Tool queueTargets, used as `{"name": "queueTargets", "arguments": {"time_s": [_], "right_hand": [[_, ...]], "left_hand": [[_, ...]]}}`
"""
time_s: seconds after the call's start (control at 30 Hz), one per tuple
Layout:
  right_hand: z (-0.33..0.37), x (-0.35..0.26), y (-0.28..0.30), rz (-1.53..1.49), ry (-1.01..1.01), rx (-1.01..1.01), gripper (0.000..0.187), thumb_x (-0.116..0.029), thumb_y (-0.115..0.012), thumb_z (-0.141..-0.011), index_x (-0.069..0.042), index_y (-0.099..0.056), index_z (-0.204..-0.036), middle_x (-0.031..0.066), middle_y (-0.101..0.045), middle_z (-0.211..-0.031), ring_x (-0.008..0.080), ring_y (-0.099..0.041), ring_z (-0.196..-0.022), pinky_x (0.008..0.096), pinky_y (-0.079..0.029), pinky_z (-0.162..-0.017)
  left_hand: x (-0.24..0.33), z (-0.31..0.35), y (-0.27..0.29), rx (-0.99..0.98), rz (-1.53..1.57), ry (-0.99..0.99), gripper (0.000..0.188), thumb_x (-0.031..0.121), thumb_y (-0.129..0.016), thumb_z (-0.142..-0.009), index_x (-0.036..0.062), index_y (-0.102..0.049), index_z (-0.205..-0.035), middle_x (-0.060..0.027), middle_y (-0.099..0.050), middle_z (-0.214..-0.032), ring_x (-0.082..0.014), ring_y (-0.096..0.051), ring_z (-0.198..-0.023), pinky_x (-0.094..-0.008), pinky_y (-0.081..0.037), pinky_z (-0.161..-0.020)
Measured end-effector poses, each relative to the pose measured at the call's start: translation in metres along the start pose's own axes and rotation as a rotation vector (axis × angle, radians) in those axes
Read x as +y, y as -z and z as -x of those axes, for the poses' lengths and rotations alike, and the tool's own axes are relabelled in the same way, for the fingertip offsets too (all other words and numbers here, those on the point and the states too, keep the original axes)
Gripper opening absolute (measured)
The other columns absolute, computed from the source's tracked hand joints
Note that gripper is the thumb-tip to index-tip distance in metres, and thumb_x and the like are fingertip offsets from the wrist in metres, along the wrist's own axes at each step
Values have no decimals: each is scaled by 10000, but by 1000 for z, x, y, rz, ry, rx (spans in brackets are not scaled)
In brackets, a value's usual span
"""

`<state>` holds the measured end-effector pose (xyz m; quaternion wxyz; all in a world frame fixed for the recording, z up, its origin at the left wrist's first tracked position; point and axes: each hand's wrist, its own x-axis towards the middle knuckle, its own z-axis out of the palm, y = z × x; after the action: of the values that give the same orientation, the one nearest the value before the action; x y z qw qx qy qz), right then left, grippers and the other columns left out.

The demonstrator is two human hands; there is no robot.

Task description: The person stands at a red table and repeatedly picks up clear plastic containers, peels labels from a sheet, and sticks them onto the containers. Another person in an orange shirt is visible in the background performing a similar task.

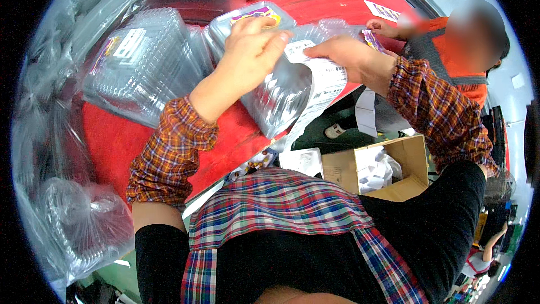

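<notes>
My right hand (354,61) pinches a long white strip of printed labels (329,79), its thumb on top. The strip curls and hangs past the table edge. Just left of it, my left hand (250,53) is over a clear plastic container (222,25) with a purple and yellow label (259,14) on top. The left thumb stands apart from the fingers, which lie near that label; whether they press on it I cannot tell. Beneath and between my hands lies a nested stack of clear plastic containers (273,101).
Another stack of nested clear containers (152,62), labelled on top, lies left on the red table (107,141). Bagged containers (84,219) are at lower left. A cardboard box (343,171) with white paper stands below the table edge. A co-worker in orange (450,50) is at far right.
</notes>
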<state>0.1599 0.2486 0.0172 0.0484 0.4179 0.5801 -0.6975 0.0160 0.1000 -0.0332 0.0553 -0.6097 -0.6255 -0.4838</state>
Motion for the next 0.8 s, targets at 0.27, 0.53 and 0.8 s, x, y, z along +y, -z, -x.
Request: {"name": "queueTargets", "arguments": {"time_s": [0.27,0.53,0.8], "right_hand": [[39,19,12,60,5,-27,263,-189,-620,-859,36,-608,-996,80,-671,-878,141,-648,-685,276,-530,-596],[94,158,53,-349,35,20,229,-174,-604,-882,24,-615,-995,71,-670,-896,124,-642,-748,254,-518,-682],[80,195,30,-513,112,-100,210,-155,-578,-899,21,-608,-1010,62,-666,-905,126,-635,-767,248,-508,-690]], "left_hand": [[12,5,-4,-209,-310,-24,329,338,-448,-917,148,-697,-1019,-150,-518,-1252,-412,-364,-1216,-501,-267,-1014],[69,-9,23,-586,-153,-277,492,417,-615,-802,80,-595,-1159,-197,-466,-1296,-378,-362,-1256,-523,-247,-1037],[56,-36,-6,-941,-583,260,1208,632,-710,-590,-3,-118,-1430,-445,-202,-1333,-578,-296,-1214,-522,-319,-1007]]}}
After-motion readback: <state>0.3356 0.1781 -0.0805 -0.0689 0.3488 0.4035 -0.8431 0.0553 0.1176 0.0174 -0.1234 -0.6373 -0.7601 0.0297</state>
